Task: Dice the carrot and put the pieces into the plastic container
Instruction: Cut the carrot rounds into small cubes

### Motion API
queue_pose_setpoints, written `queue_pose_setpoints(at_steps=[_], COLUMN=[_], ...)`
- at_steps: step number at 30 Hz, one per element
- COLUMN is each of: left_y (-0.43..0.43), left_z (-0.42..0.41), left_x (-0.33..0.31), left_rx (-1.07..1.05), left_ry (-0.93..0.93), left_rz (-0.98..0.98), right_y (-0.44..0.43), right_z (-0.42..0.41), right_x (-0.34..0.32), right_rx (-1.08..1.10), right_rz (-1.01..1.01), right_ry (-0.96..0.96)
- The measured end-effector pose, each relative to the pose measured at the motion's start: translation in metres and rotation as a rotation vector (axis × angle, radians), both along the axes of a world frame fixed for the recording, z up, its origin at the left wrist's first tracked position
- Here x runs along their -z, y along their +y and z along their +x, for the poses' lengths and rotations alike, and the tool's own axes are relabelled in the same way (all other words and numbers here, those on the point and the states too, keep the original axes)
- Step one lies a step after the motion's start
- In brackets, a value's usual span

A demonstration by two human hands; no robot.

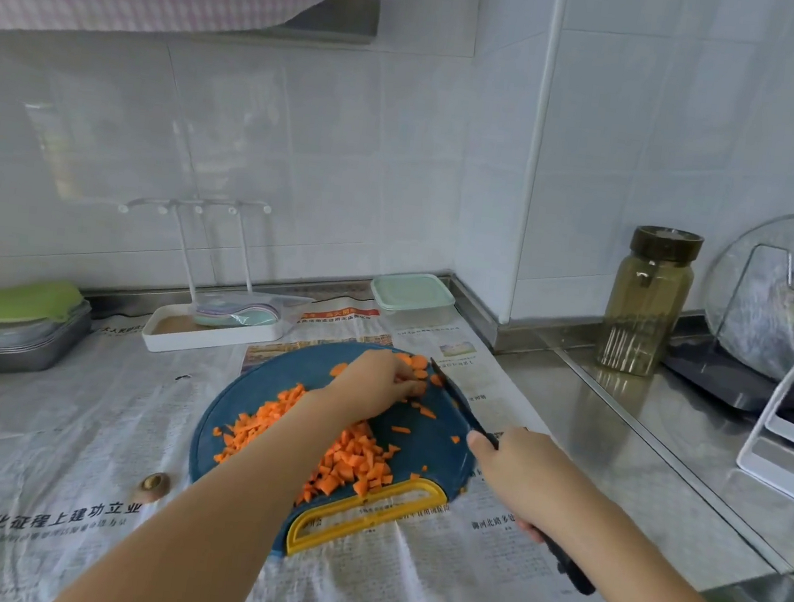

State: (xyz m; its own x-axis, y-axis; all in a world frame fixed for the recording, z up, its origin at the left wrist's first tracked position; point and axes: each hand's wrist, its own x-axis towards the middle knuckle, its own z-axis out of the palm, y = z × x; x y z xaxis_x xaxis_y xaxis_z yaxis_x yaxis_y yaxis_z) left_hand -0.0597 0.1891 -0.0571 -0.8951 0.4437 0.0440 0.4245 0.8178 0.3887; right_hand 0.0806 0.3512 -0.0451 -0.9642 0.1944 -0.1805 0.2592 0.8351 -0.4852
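Observation:
A round blue cutting board (425, 431) with a yellow handle lies on newspaper. A heap of diced carrot (349, 457) covers its middle. At the board's far edge my left hand (376, 382) holds down several carrot slices (415, 364) with curled fingers. My right hand (514, 470) grips the black handle of a knife (460, 400), whose dark blade points away and rests beside the slices. The plastic container (412, 297), with a pale green lid on it, stands behind the board near the wall corner.
A white rack tray (210, 330) stands behind the board at the left, a grey tin with a green sponge (25, 325) farther left. A carrot end (154, 483) lies on the newspaper. A jar (647, 302) and a lid stand (792, 342) occupy the right counter.

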Motion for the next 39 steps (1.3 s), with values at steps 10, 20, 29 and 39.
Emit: queue_pose_setpoints(at_steps=[10, 20, 29, 39], left_y=[0.005, -0.048, -0.073, -0.060], left_z=[-0.010, 0.002, 0.050, 0.104], left_x=[-0.002, -0.009, -0.040, -0.010], left_rx=[-0.294, -0.411, -0.220, 0.218], left_ry=[0.075, 0.179, 0.196, 0.021], left_rz=[0.204, 0.310, 0.330, 0.028], right_y=[-0.006, -0.047, -0.074, -0.047], right_z=[0.009, 0.021, 0.009, 0.005], right_x=[0.011, 0.016, -0.007, -0.037], right_rx=[-0.074, -0.185, -0.335, -0.549], right_rz=[0.244, 0.228, 0.429, 0.750], right_ry=[0.060, 0.101, 0.180, 0.365])
